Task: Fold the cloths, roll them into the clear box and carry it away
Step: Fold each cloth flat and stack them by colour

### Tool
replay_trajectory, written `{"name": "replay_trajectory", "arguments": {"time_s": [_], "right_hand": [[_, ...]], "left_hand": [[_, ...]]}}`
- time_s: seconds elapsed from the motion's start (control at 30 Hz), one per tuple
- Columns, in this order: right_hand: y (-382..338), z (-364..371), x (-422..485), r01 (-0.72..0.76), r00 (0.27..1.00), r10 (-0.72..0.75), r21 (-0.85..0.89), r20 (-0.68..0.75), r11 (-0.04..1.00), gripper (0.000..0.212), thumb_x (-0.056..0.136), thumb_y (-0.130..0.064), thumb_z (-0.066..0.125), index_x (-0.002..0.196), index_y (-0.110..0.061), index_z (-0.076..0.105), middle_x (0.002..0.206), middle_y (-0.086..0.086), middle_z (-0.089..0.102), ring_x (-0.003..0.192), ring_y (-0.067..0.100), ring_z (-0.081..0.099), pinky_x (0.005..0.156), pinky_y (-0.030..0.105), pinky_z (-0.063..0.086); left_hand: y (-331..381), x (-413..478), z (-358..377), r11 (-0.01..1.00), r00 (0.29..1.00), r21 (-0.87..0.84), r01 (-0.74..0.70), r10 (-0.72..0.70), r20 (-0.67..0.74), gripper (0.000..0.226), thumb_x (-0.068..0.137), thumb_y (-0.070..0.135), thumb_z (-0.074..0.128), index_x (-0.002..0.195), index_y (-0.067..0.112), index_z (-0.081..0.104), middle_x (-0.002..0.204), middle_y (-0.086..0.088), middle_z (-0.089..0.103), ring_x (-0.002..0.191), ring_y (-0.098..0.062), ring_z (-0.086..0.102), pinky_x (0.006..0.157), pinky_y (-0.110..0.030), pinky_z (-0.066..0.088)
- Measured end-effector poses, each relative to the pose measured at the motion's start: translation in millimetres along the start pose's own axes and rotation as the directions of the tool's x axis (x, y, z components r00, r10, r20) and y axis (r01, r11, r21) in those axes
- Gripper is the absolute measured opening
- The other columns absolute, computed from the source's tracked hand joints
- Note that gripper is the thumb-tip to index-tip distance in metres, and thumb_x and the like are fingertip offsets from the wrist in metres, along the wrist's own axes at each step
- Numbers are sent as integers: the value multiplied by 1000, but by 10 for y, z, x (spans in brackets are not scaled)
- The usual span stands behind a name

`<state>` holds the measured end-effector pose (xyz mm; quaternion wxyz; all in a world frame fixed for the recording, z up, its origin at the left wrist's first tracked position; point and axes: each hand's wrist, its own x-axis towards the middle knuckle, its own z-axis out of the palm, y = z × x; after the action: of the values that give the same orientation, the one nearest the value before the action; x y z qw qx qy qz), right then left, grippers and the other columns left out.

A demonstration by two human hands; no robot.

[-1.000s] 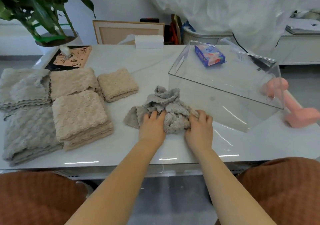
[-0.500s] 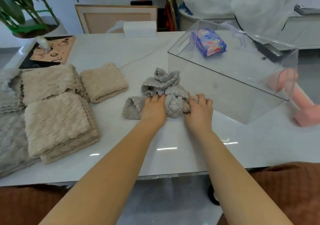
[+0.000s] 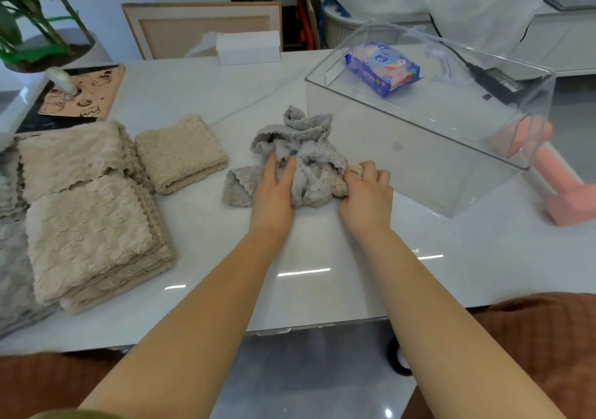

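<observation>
A crumpled grey cloth [image 3: 303,147] lies bunched in the middle of the white table [image 3: 322,251]. My left hand [image 3: 274,189] rests on its left part with fingers fairly straight. My right hand [image 3: 367,193] grips the cloth's right end with curled fingers. The clear box [image 3: 419,160] stands just right of the cloth, open at the top. Folded beige cloths [image 3: 180,152] and a beige stack [image 3: 93,238] lie to the left, with grey cloths [image 3: 13,276] at the far left edge.
A blue wipes packet [image 3: 383,68] shows through the clear box. A pink object [image 3: 564,189] lies right of the box. At the back stand a white tissue box [image 3: 248,47], a potted plant [image 3: 38,31] and a patterned mat [image 3: 80,96]. Brown seats flank the table's near edge.
The camera has shifted a little, so the table sits differently in view. My left hand's fingers have crept further onto the grey cloth; my right hand keeps its grip on the right end.
</observation>
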<state>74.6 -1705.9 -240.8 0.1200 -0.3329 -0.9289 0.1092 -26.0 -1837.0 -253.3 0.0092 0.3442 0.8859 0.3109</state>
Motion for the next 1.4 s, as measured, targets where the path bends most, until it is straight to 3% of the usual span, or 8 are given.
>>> {"name": "replay_trajectory", "arguments": {"time_s": [0.13,0.3,0.47,0.6,0.8,0.97,1.17,1.4], "right_hand": [[37,-34,-161,-14,999,12,-57,-31,998,57,72,-5,53,126,-24,56,128,9,44,109,34,38,78,37,30],[68,5,-451,-126,985,112,-99,-129,987,62,69,-4,58,128,-22,57,122,14,49,102,33,41,76,38,26],[88,-83,-538,-233,968,219,-117,-119,965,62,75,-10,57,134,-26,49,123,12,42,105,32,37,81,40,25],[112,-155,-570,-361,930,352,-78,-106,929,68,76,-11,57,140,-29,41,130,14,35,110,33,34,87,43,27],[-96,-203,-815,-169,968,169,18,-186,985,79,67,-8,58,141,-24,38,152,16,21,139,36,16,104,56,19],[-206,-90,-881,321,944,-315,57,-101,945,48,64,3,66,104,-24,68,137,12,45,133,31,24,97,56,27],[-95,-92,-825,118,993,-118,31,-16,993,22,82,-12,61,100,-18,71,121,6,49,115,29,36,91,43,28],[-74,-441,-678,53,989,27,508,-148,860,24,85,3,53,98,-8,70,111,2,52,86,17,53,68,16,38]], "left_hand": [[-22,-333,-155,966,966,-256,39,-102,-239,87,79,-14,58,150,19,22,157,-12,3,131,-1,22,101,-1,17],[-163,-625,-307,899,951,-419,128,-231,-207,43,78,-10,56,111,16,52,108,0,57,89,-6,53,80,-23,50],[-313,-918,-421,953,981,-301,41,-95,-168,43,66,-18,60,77,23,56,81,6,52,73,-4,49,65,-5,35],[-392,-1099,-452,960,966,-273,65,-129,-225,42,62,-19,63,82,18,65,90,1,54,79,-11,53,73,-3,35],[-480,-1230,-521,957,877,-240,164,-253,-409,50,52,-26,47,86,8,61,97,4,44,93,-20,48,77,-20,34],[-567,-1341,-587,982,940,-156,105,-149,-306,40,56,-24,53,78,8,63,88,1,49,86,-25,48,70,-26,33],[-695,-1494,-795,985,951,-6,173,-169,-258,32,64,-17,58,82,8,67,88,-1,53,82,-20,47,67,-28,36],[-508,-1319,-1091,779,918,-492,389,-285,274,17,79,2,70,81,12,57,87,-5,61,71,-17,61,62,-21,48]]}}
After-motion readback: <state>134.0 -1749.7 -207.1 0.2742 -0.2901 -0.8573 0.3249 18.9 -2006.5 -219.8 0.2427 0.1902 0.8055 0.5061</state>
